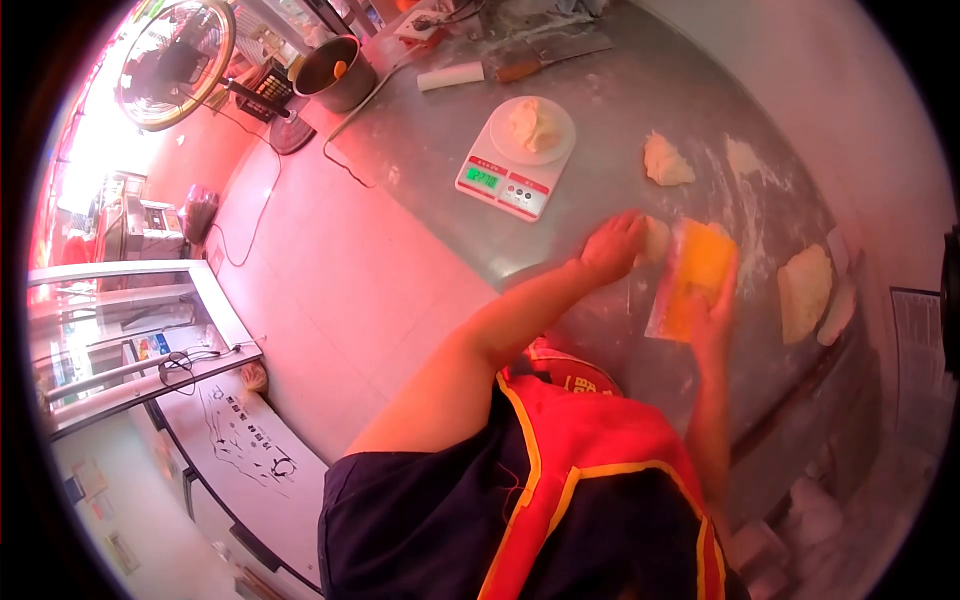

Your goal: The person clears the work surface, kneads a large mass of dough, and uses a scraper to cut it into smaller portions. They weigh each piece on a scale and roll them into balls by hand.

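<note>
My left hand (614, 246) reaches over the metal table with its fingers closed at a small pale piece of dough (655, 241). Beside it, my right hand (711, 312) grips a flat, yellow, rectangular tool (704, 258) that looks like a dough scraper, with a pale, see-through edge facing the left hand. A lump of dough (536, 128) sits on the white digital kitchen scale (518, 160), whose green display is lit. Another ragged dough piece (667, 161) lies on the table beyond my hands. To the right rests a larger flat slab of dough (805, 293).
A wooden-handled knife (520, 70) and a white cylinder (451, 77) lie at the far side. A metal pot (336, 76) stands near the table's left edge beside a fan (176, 62). Flour marks the tabletop (600, 110). A white freezer (240, 440) is at lower left.
</note>
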`<move>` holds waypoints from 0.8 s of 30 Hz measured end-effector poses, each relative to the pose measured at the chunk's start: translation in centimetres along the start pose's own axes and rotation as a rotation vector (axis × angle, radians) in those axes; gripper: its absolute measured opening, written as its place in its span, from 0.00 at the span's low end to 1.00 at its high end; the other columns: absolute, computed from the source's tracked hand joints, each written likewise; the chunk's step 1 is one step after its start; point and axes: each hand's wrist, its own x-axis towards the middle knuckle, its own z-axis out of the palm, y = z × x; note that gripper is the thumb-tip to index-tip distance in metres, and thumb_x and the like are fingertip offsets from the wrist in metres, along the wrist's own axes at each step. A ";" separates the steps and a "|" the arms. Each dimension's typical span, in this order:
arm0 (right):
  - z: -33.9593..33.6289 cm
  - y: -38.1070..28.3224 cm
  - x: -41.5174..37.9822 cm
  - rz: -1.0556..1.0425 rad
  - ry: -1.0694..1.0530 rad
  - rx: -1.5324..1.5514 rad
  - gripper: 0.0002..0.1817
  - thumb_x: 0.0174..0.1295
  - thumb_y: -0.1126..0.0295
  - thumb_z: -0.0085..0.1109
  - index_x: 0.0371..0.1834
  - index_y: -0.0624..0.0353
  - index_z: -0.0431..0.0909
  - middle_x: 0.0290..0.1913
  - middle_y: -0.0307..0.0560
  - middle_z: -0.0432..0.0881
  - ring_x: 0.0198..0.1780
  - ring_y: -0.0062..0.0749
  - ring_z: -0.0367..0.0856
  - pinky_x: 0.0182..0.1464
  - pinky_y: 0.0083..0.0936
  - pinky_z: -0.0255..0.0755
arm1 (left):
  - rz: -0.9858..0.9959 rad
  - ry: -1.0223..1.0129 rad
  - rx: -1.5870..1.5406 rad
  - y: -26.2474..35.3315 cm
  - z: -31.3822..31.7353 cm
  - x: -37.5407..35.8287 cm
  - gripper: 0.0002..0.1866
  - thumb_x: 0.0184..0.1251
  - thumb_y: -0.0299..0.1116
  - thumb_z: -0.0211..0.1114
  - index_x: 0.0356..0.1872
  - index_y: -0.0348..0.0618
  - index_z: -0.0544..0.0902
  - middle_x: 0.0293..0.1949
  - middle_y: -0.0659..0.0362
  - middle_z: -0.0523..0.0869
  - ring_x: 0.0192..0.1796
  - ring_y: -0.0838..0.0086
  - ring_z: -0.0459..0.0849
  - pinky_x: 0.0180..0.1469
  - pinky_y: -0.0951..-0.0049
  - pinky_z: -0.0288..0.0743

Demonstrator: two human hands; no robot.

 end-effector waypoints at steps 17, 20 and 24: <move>2.0 -3.2 -0.4 0.168 -0.126 -0.177 0.43 0.60 0.75 0.49 0.78 0.43 0.41 0.38 0.67 0.80 0.38 0.63 0.80 0.40 0.49 0.72 | -0.071 -0.095 -0.122 -2.8 -1.6 1.3 0.12 0.57 0.32 0.67 0.42 0.44 0.83 0.45 0.53 0.80 0.47 0.56 0.80 0.49 0.61 0.76; 3.0 -3.2 -0.3 0.157 -0.166 -0.233 0.43 0.60 0.75 0.48 0.78 0.44 0.40 0.37 0.67 0.80 0.38 0.64 0.79 0.40 0.51 0.72 | -0.070 -0.101 -0.104 -3.0 -1.3 1.1 0.07 0.59 0.31 0.63 0.37 0.44 0.82 0.42 0.51 0.79 0.46 0.53 0.78 0.47 0.59 0.75; 4.2 -2.0 0.1 0.052 -0.169 -0.204 0.44 0.60 0.77 0.47 0.78 0.45 0.38 0.37 0.67 0.80 0.37 0.65 0.79 0.39 0.53 0.72 | -0.107 -0.063 -0.095 -2.8 -1.0 0.4 0.05 0.60 0.31 0.62 0.35 0.44 0.80 0.40 0.51 0.79 0.45 0.52 0.79 0.44 0.57 0.76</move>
